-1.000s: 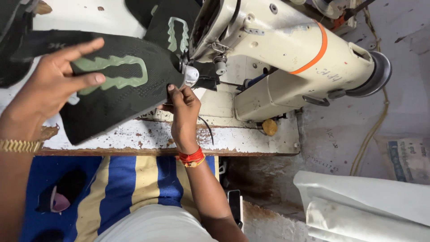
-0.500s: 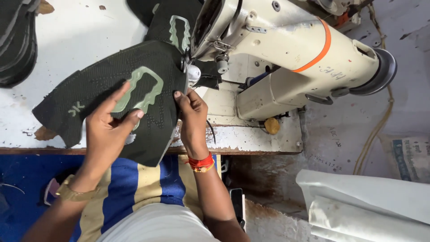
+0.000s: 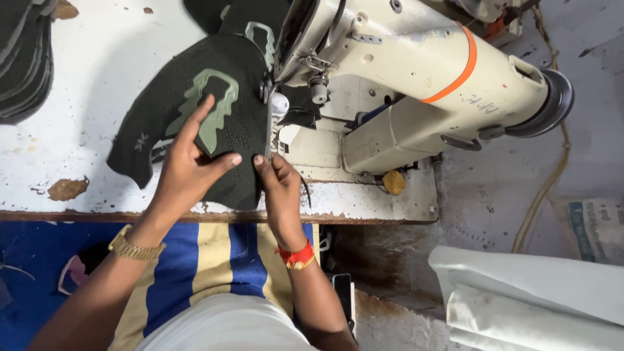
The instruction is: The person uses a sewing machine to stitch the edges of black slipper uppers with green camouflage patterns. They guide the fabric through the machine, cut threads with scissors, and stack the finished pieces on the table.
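Note:
A black knitted shoe upper (image 3: 169, 97) with a pale green outline patch lies flat on the white work table (image 3: 84, 130), its right edge under the needle of a cream sewing machine (image 3: 416, 84). My left hand (image 3: 188, 169) presses flat on the upper, fingers spread over the green patch. My right hand (image 3: 279, 182) pinches the upper's near right edge just in front of the needle, beside a thin dark strip.
A stack of dark shoe pieces (image 3: 26, 58) sits at the table's far left. Another black and green upper (image 3: 253, 19) lies behind the needle. White folded sheets (image 3: 533, 299) lie on the floor at right. The table's brown front edge (image 3: 390, 218) runs below my hands.
The upper has been turned and slid toward me under the needle. My left hand moved from its far left end to its middle; my right hand drew back along the edge.

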